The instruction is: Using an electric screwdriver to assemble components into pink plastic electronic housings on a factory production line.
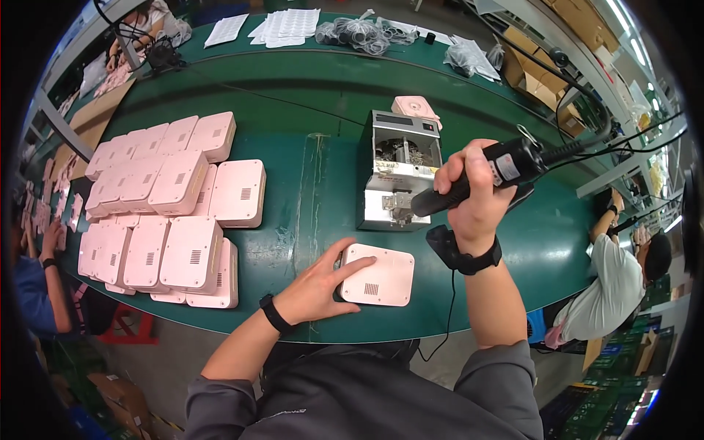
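Observation:
A pale pink plastic casing (392,277) with rounded corners and a slotted vent lies flat on the green table in front of me. My left hand (317,287) grips its left edge, one finger resting on the top face. Raised at the right, my right hand (478,192) is wrapped round a black electric screwdriver (515,163) with a cable at its rear. The tool's front end overlaps the front of a grey screw feeder (378,170), whose open top shows loose screws. Whether the tool touches the feeder I cannot tell.
Stacks of similar pink casings (183,253) fill the table's left side. Another pink part (414,107) sits behind the feeder. Paper sheets (286,26) and bagged cables (363,33) lie along the far bench. Co-workers sit at left and right; one wears a light shirt (605,282).

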{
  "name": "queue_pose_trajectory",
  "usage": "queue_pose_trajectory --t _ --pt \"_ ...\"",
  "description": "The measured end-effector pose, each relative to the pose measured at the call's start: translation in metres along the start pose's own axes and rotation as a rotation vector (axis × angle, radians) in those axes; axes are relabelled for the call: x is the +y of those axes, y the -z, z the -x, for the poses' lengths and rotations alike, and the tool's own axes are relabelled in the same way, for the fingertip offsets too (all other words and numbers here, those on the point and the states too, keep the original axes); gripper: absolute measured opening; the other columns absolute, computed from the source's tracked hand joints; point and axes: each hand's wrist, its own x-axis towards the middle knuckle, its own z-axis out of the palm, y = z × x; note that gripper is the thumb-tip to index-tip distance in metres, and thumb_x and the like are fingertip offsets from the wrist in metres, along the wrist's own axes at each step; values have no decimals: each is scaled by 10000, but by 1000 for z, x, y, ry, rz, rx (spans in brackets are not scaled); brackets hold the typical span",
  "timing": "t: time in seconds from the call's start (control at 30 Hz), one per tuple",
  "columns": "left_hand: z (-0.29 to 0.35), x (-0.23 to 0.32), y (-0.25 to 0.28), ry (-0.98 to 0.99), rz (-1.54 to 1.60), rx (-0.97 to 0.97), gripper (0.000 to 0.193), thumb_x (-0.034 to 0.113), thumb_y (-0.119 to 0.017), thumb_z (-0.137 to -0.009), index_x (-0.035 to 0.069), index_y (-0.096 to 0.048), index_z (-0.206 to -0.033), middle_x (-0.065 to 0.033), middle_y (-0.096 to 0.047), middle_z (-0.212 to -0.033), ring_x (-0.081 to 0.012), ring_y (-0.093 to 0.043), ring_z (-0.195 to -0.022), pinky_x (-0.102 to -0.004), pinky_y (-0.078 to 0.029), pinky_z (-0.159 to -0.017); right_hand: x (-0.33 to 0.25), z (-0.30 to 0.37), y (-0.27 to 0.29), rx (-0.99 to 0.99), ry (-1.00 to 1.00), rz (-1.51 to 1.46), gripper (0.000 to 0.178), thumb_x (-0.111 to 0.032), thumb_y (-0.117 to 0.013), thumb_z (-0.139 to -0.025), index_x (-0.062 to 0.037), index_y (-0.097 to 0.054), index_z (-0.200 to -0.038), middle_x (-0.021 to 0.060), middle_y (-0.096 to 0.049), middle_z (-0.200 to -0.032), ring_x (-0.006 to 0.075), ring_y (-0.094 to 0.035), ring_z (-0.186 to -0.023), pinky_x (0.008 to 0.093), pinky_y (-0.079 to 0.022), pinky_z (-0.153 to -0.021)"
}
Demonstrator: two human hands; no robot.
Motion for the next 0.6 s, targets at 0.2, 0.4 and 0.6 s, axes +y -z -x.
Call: queue_pose_trajectory --t 0.2,0.4,0.6 --pt "2 -10 6 53 -37 127 789 182 -882 -598 206 -566 -1321 -180 -415 -1330 -374 -528 -1153 -427 -487 -981 3 10 6 -35 -113 -5 176 -189 -557 -925 -25 -508 -962 77 -506 -655 174 -498 -508 342 -454 -514" --pt "3 -14 12 80 -74 182 768 180 -887 -593 203 -583 -1298 -176 -423 -1313 -361 -542 -1130 -420 -490 -973 -3 37 9 -76 -69 -91 187 -192 -562 -922 -25 -500 -979 80 -508 -666 174 -491 -519 336 -456 -520" --pt "7 -13 7 85 -67 191 769 174 -888 -589 200 -587 -1297 -172 -421 -1315 -355 -549 -1133 -413 -491 -975 14 44 5 -81 -92 -57 181 -185 -552 -918 -25 -487 -972 85 -507 -671 173 -485 -523 335 -454 -520"
